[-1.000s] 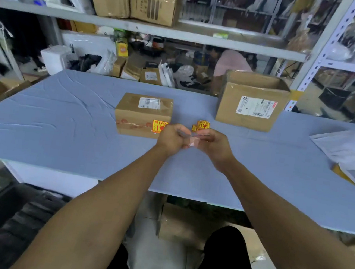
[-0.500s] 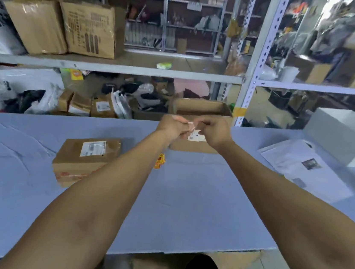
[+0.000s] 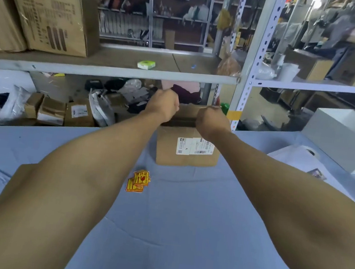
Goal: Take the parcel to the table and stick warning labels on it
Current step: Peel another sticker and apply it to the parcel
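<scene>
Both my arms stretch across the blue table [image 3: 183, 224]. My left hand [image 3: 164, 104] and my right hand [image 3: 211, 121] are curled into fists, a little apart, above the open top of a brown box [image 3: 187, 155] with a white shipping label. Whether either fist holds anything is hidden. A small stack of yellow-and-red warning labels [image 3: 138, 182] lies on the table between my forearms. The small parcel [image 3: 14, 181] sits at the left, almost wholly covered by my left forearm; only a brown corner shows.
A white box [image 3: 339, 136] and loose papers [image 3: 299, 156] lie at the table's right. Behind the table stands metal shelving with an upright post [image 3: 255, 54], large cartons [image 3: 52, 20] on the upper shelf and small parcels and bags [image 3: 74, 110] below.
My hands were together, pinching a small white scrap near the parcel. They have moved forward over the open box and separated into fists. My view has risen and turned right.
</scene>
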Demonstrator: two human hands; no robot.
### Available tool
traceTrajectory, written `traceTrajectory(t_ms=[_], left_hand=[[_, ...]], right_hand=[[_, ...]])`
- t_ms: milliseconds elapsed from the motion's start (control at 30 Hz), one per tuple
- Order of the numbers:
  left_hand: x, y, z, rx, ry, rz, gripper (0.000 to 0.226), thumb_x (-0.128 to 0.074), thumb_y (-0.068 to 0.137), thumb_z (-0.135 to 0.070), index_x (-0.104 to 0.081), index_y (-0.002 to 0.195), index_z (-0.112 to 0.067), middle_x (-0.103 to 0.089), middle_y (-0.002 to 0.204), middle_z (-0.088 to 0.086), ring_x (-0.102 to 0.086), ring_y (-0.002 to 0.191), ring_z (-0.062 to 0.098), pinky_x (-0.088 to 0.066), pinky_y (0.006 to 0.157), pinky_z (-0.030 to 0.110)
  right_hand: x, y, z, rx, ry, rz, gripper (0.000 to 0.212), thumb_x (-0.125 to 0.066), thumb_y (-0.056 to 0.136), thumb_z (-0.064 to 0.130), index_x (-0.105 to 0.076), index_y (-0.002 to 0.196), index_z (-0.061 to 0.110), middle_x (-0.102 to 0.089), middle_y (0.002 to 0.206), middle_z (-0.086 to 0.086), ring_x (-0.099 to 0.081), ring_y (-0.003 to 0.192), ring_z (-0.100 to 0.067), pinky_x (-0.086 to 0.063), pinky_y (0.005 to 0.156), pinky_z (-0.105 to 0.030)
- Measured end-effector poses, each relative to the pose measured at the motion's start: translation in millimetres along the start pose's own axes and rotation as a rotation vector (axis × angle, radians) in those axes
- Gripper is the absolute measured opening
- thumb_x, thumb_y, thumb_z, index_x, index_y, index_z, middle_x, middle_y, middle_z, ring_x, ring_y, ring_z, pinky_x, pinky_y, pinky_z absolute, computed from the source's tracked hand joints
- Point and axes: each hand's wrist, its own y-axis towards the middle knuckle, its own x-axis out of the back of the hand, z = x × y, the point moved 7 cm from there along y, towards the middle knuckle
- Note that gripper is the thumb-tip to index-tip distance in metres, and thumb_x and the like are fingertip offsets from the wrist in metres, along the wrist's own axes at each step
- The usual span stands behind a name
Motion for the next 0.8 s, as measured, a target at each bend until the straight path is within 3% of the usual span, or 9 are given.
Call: traceTrajectory(t_ms=[100, 167, 300, 433, 533, 600, 667, 733, 800], left_hand=[[1, -5, 21, 0.011, -0.018, 0.04, 0.015, -0.061, 0.09, -0.01, -0.076, 0.092, -0.01, -0.072, 0.106, 0.012, -0.065, 0.103, 0.03, -0.054, 0.09, 0.036], [9, -20, 44, 0.038, -0.004, 0.07, 0.011, -0.065, 0.09, -0.013, -0.076, 0.09, -0.012, -0.074, 0.102, 0.01, -0.066, 0.101, 0.028, -0.054, 0.088, 0.035], [35, -81, 119, 0.146, 0.039, 0.139, 0.015, -0.068, 0.088, -0.026, -0.073, 0.097, -0.015, -0.072, 0.103, 0.011, -0.067, 0.097, 0.03, -0.052, 0.079, 0.033], [81, -170, 202, 0.251, 0.102, 0.041, 0.029, -0.067, 0.085, -0.036, -0.071, 0.108, -0.018, -0.067, 0.116, 0.012, -0.062, 0.108, 0.034, -0.054, 0.089, 0.041], [108, -240, 254, 0.382, 0.077, 0.017, 0.045, -0.066, 0.086, -0.045, -0.062, 0.125, -0.023, -0.047, 0.139, 0.017, -0.04, 0.132, 0.04, -0.04, 0.107, 0.046], [109, -282, 287, 0.517, 0.016, 0.144, 0.073, -0.068, 0.079, -0.058, -0.041, 0.143, -0.037, -0.021, 0.156, 0.016, -0.016, 0.146, 0.04, -0.027, 0.116, 0.052], [99, -311, 304, 0.54, -0.053, 0.284, 0.104, -0.073, 0.063, -0.067, -0.02, 0.15, -0.047, -0.008, 0.162, 0.015, -0.007, 0.15, 0.039, -0.026, 0.117, 0.054], [89, -321, 307, 0.48, -0.129, 0.294, 0.114, -0.079, 0.063, -0.062, -0.011, 0.153, -0.045, -0.026, 0.159, 0.013, -0.029, 0.144, 0.039, -0.038, 0.112, 0.047], [85, -321, 298, 0.472, -0.158, 0.211, 0.098, -0.076, 0.081, -0.037, -0.012, 0.154, -0.044, -0.044, 0.148, 0.015, -0.05, 0.128, 0.038, -0.047, 0.1, 0.039]], right_hand=[[2, -11, 12, 0.074, -0.002, -0.053, 0.016, -0.043, 0.087, 0.003, -0.046, 0.079, 0.017, -0.036, 0.059, 0.001, -0.041, 0.051, -0.018, -0.03, 0.049, -0.023], [1, -17, 26, 0.12, -0.015, -0.078, 0.015, -0.043, 0.088, 0.005, -0.053, 0.082, 0.013, -0.046, 0.063, -0.003, -0.043, 0.053, -0.019, -0.033, 0.049, -0.025], [-22, -39, 76, 0.184, 0.109, -0.064, 0.024, -0.04, 0.091, 0.014, -0.062, 0.096, 0.005, -0.061, 0.086, -0.016, -0.061, 0.078, -0.039, -0.055, 0.065, -0.044], [-64, -83, 149, 0.256, 0.299, 0.18, 0.033, -0.054, 0.094, 0.032, -0.06, 0.119, 0.013, -0.065, 0.115, -0.013, -0.06, 0.106, -0.031, -0.048, 0.087, -0.037], [-97, -132, 196, 0.265, 0.61, 0.452, 0.066, -0.07, 0.082, 0.047, -0.047, 0.139, 0.024, -0.056, 0.134, -0.007, -0.057, 0.114, -0.022, -0.049, 0.086, -0.032], [-114, -158, 219, 0.292, 0.632, 0.556, 0.083, -0.075, 0.077, 0.048, -0.033, 0.147, 0.031, -0.051, 0.14, -0.005, -0.054, 0.122, -0.026, -0.049, 0.087, -0.032], [-132, -175, 233, 0.32, 0.585, 0.583, 0.094, -0.077, 0.077, 0.046, -0.021, 0.152, 0.035, -0.05, 0.138, -0.001, -0.058, 0.117, -0.029, -0.052, 0.083, -0.031], [-143, -185, 240, 0.288, 0.614, 0.557, 0.098, -0.078, 0.078, 0.037, -0.016, 0.154, 0.034, -0.051, 0.138, -0.006, -0.06, 0.112, -0.032, -0.051, 0.079, -0.028], [-146, -188, 238, 0.231, 0.654, 0.493, 0.095, -0.079, 0.078, 0.027, -0.021, 0.153, 0.031, -0.054, 0.138, -0.013, -0.059, 0.115, -0.032, -0.047, 0.084, -0.027]])
